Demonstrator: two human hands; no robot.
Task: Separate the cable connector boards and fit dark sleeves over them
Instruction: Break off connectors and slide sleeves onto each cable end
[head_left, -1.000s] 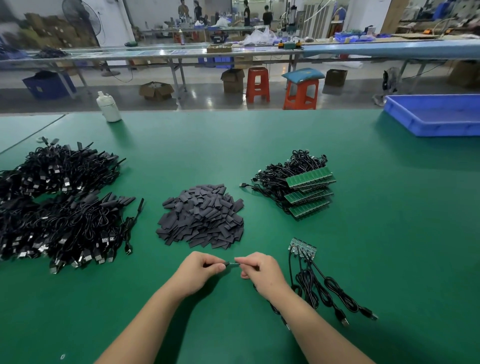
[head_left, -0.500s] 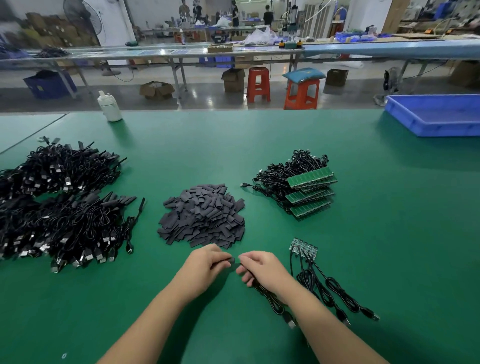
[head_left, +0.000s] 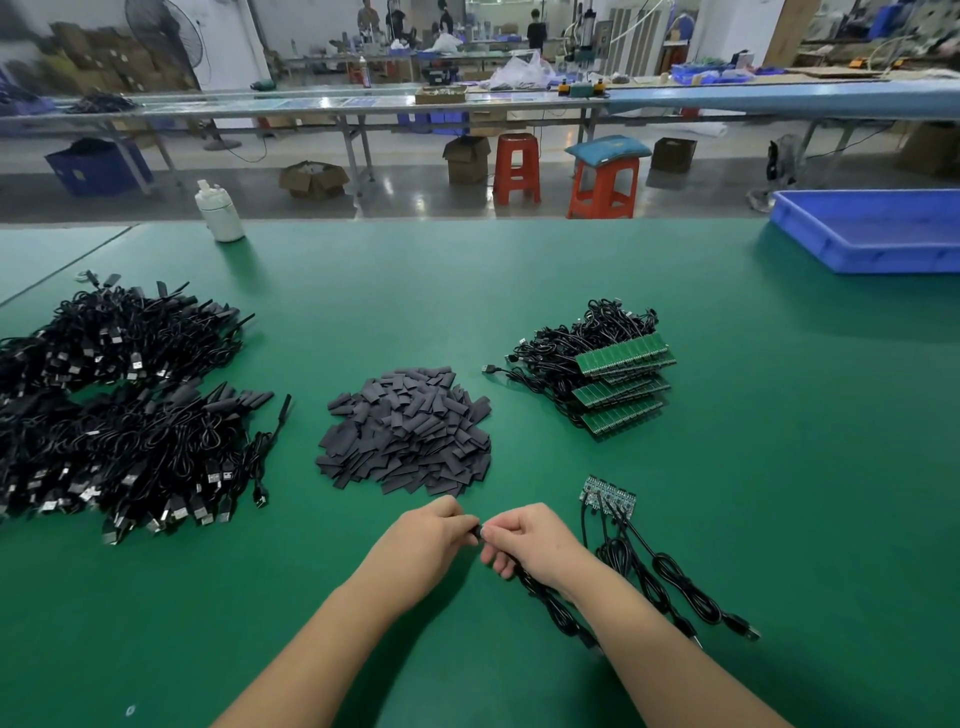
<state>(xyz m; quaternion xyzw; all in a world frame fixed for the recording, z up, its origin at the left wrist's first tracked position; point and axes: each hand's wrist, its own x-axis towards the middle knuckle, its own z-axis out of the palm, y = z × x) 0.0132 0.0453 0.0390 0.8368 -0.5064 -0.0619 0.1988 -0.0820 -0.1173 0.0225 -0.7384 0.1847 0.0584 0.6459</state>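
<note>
My left hand (head_left: 426, 540) pinches a dark sleeve (head_left: 474, 534) at its fingertips. Right against it, my right hand (head_left: 535, 540) grips the board end of a black cable (head_left: 545, 597) that trails back under my wrist. The board itself is hidden between the fingers. A short strip of joined connector boards (head_left: 608, 497) with several coiled cables lies just right of my right hand. A heap of dark sleeves (head_left: 410, 431) sits ahead of my hands. Stacked green board strips with cables (head_left: 618, 384) lie further back right.
A large pile of black cables (head_left: 119, 415) with USB plugs covers the left of the green table (head_left: 779, 493). A white bottle (head_left: 221, 210) stands at the far left edge, a blue tray (head_left: 872, 234) at the far right. Stools and benches lie beyond.
My two hands have drawn together until the fingertips meet. The gap with the thin board end between them has closed, and the cable under my right wrist has come into view.
</note>
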